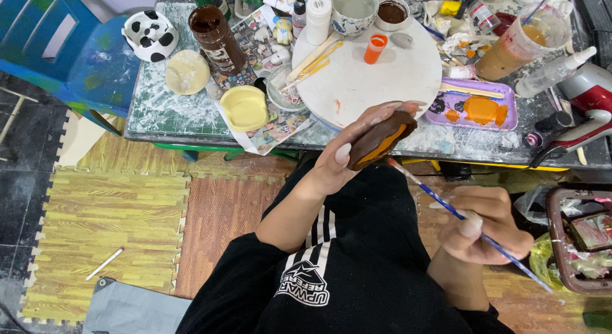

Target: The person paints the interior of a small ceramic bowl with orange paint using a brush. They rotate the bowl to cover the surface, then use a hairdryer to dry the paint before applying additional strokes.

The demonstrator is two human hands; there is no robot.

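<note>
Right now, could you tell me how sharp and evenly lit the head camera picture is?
Head view: even light, soft shadows; left hand with the brown piece looks sharp; right hand and blue brush too; wide-angle lens bends the table edge.

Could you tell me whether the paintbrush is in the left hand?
No, the right hand holds the paintbrush; the left hand holds a brown-and-orange piece.

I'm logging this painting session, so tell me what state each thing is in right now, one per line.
Left hand: closed around the brown piece, lifted over the lap.
Brown piece: held, tilted, with an orange stripe on it.
Right hand: pinching the brush.
Brush: slanted, tip at the brown piece.
Brown jar: open, upright, nearly full.
Orange cup: upright on the round white board.
Purple tray: holds orange paint.
</note>
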